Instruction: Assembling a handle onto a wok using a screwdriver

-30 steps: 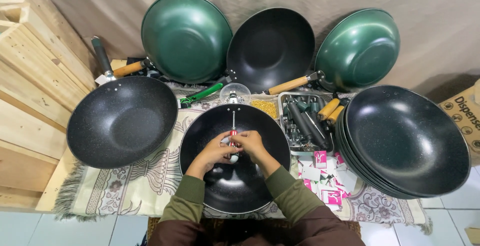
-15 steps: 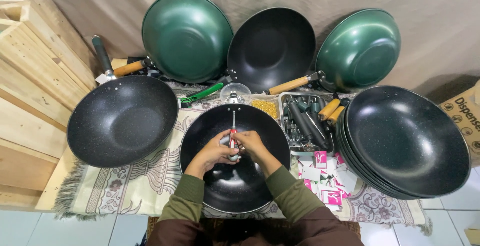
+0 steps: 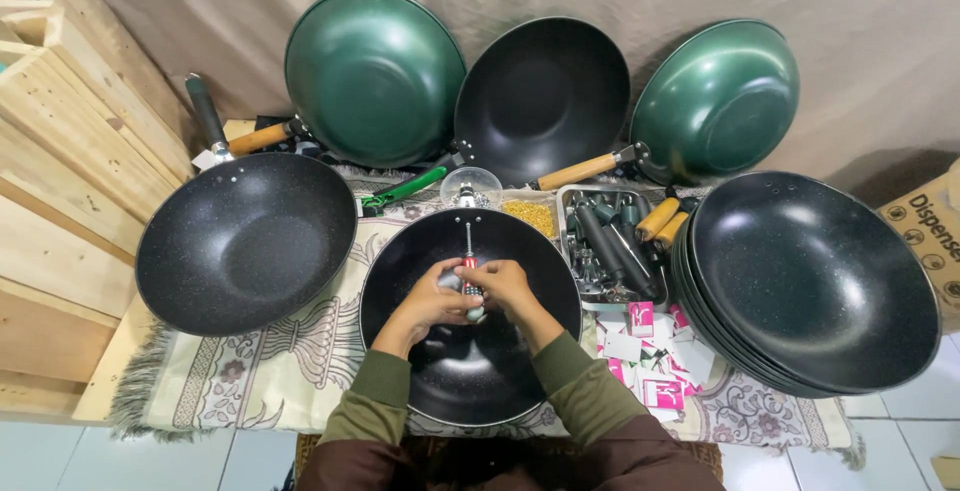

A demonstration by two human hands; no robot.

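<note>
A black speckled wok (image 3: 440, 371) without a handle lies on the patterned mat right in front of me. Both my hands meet over its middle. My right hand (image 3: 508, 287) grips a screwdriver (image 3: 468, 251) with a red and silver handle, its shaft pointing away toward the wok's far rim. My left hand (image 3: 432, 297) is curled around the same handle from the left side. Whether a screw sits at the tip is too small to tell.
A black wok with a dark handle (image 3: 245, 241) lies at the left, a stack of black woks (image 3: 810, 281) at the right. Two green woks (image 3: 375, 76) (image 3: 715, 101) and a black one (image 3: 540, 96) lean at the back. A tray of handles (image 3: 610, 241), pink-and-white tags (image 3: 645, 356) and wooden crates (image 3: 60, 181) surround.
My hands stay over the wok's middle; the fingers shift slightly around the screwdriver handle. Nothing else has moved.
</note>
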